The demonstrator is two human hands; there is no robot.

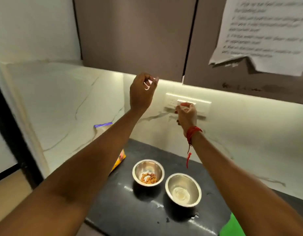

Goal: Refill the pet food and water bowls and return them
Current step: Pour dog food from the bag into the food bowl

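Observation:
Two steel bowls stand side by side on a black counter (123, 208). The left bowl (136, 169) holds a small heap of brown kibble (148, 178). The right bowl (195, 186) holds a little clear water. My left hand (140, 96) is raised high above the bowls, just under the wall cabinet, fingers curled around something small and pale that I cannot make out. My right hand (187, 115) is lower, in front of a wall switch panel (202, 103), fingers curled in, with a red thread on the wrist. Neither hand touches a bowl.
A yellow food bag (121, 157) with a purple-edged top (103, 124) leans by the wall behind my left forearm. Brown cabinet doors (133, 36) hang overhead, one with a taped paper sheet (264, 33). Water drops lie near the counter's front edge. Something green (232, 227) sits bottom right.

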